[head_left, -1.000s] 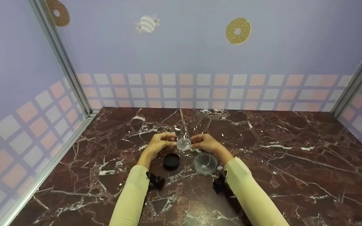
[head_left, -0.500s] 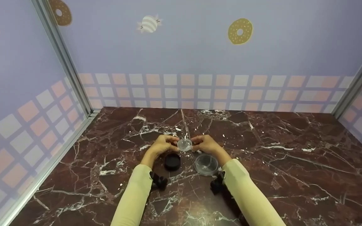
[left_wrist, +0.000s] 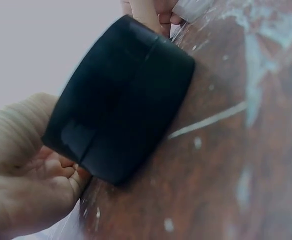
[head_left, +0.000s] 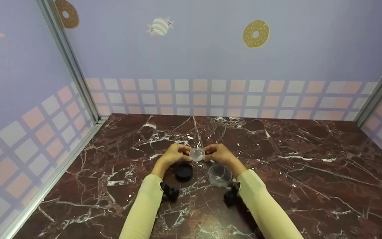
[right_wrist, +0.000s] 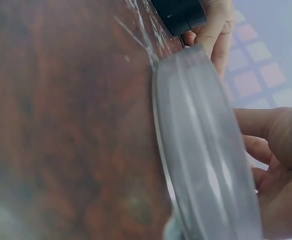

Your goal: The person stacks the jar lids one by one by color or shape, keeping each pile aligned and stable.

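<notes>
In the head view a small clear round dish [head_left: 197, 154] sits between both hands, at the middle of the table. My left hand [head_left: 174, 155] pinches its left edge with thumb and fingers. At its right edge my right hand [head_left: 221, 154] grips in the same way. A black round tub [head_left: 184, 172] stands just in front of the left hand; it blocks much of the left wrist view, hiding the left fingertips. The larger clear round container [head_left: 220, 176] is on the table close to the right wrist, and it covers part of the right hand in the right wrist view.
Everything rests on a dark red marbled table [head_left: 310, 186] with white flecks. A patterned back wall [head_left: 211, 59] and a left side wall with a metal rail [head_left: 70, 63] enclose it. Black wrist mounts [head_left: 170, 192] hang below both sleeves.
The head view has shifted slightly, so everything sits a little further right in it. Both hands keep holding the small clear dish; the black tub and larger container have stayed put.
</notes>
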{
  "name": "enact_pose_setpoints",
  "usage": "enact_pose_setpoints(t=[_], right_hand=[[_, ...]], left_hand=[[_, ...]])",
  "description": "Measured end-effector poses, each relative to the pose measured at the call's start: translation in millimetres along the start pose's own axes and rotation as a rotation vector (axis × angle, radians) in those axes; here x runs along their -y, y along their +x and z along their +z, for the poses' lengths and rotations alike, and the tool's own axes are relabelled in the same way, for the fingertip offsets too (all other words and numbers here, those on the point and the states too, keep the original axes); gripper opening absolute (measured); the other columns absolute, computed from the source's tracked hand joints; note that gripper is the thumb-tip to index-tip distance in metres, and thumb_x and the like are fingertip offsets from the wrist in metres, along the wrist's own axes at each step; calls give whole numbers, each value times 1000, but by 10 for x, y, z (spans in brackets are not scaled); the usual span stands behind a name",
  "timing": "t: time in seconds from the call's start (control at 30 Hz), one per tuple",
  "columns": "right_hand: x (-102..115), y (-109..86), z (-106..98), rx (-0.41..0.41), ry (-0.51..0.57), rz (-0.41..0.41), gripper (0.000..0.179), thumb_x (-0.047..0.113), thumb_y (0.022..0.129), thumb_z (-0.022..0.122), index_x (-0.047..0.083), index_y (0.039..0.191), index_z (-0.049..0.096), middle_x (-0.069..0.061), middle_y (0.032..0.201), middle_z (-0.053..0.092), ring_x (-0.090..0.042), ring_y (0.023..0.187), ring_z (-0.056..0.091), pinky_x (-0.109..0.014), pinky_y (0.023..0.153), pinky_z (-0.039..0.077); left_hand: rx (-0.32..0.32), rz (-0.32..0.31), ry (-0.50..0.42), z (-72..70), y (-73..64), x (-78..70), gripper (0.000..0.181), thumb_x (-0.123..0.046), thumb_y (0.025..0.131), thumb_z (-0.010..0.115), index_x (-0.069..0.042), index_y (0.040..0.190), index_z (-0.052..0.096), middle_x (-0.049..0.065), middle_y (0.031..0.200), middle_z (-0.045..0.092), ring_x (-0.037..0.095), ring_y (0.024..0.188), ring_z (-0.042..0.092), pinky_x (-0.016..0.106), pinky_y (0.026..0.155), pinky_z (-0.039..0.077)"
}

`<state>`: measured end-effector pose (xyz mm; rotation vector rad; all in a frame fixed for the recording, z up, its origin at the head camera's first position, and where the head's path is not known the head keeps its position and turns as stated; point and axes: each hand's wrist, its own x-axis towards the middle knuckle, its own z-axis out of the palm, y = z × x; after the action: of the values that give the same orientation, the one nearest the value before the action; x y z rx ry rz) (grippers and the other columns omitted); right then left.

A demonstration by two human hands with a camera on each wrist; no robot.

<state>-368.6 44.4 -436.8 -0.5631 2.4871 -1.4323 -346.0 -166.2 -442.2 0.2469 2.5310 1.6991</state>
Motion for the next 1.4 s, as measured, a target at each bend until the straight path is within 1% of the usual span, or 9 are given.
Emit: enact_pose_setpoints(t=[0.3, 0.47, 0.57, 0.7, 0.8, 0.93, 1.07, 1.27, 1.4], right_hand=[[-35, -22, -73, 2, 117, -15, 37, 10, 86, 70, -7, 119, 64, -20, 106, 72, -3, 73, 63, -18, 69, 52], [-8, -54, -101, -31, 204, -43, 40, 14, 86, 73, -5, 119, 64, -10, 100, 74, -7, 77, 65, -24, 72, 55], [33, -92, -133, -55, 251, -67, 39, 14, 85, 73, -4, 120, 64, -5, 100, 74, -7, 81, 65, -32, 83, 56], [100, -138, -188, -63, 311, -105, 39, 10, 87, 70, -4, 123, 62, -10, 109, 72, -9, 89, 67, -45, 97, 52], [146, -156, -232, -61, 371, -130, 40, 8, 88, 68, -6, 125, 60, -10, 112, 71, -15, 95, 68, -50, 101, 49], [204, -194, -308, -72, 432, -135, 41, 9, 88, 68, -5, 126, 59, 0, 106, 69, -15, 95, 66, -39, 94, 53], [266, -301, -402, -90, 445, -132, 42, 13, 89, 68, -1, 128, 58, 7, 102, 68, -9, 89, 63, -21, 75, 52], [328, -459, -541, -122, 448, -157, 43, 13, 91, 66, 0, 131, 57, 7, 104, 69, -8, 89, 65, -22, 75, 56], [361, -524, -613, -122, 481, -169, 42, 13, 92, 65, 1, 131, 57, 4, 106, 69, -8, 90, 67, -27, 79, 58]], left_hand=[[29, -17, -71, -80, -22, -67, 40, -3, 84, 71, 6, 122, 63, 24, 118, 67, 4, 81, 61, 19, 71, 50], [-3, -13, -134, -111, -27, -166, 41, -4, 82, 73, 5, 121, 64, 21, 117, 68, 5, 79, 61, 23, 74, 52], [-9, 20, -163, -125, -36, -243, 41, -3, 81, 73, 6, 120, 64, 17, 113, 69, 6, 81, 62, 29, 82, 54], [-26, 47, -162, -137, -63, -359, 41, -5, 81, 74, 4, 120, 64, 8, 107, 67, 7, 81, 60, 39, 86, 53], [-28, 56, -166, -131, -86, -449, 41, -6, 83, 73, 2, 122, 64, 12, 113, 67, 8, 83, 61, 38, 86, 52], [-29, 94, -216, -88, -111, -568, 41, -5, 83, 72, 3, 123, 62, 17, 118, 66, 8, 83, 63, 29, 82, 53], [-36, 154, -266, -26, -155, -700, 40, -1, 83, 71, 6, 121, 61, 14, 111, 68, 7, 81, 63, 30, 81, 55], [-62, 252, -271, 84, -220, -889, 39, -2, 81, 73, 6, 118, 63, -4, 97, 66, 9, 78, 56, 20, 69, 50], [-89, 277, -284, 157, -251, -970, 39, -1, 80, 73, 6, 117, 63, -6, 97, 65, 9, 78, 55, 18, 67, 46]])
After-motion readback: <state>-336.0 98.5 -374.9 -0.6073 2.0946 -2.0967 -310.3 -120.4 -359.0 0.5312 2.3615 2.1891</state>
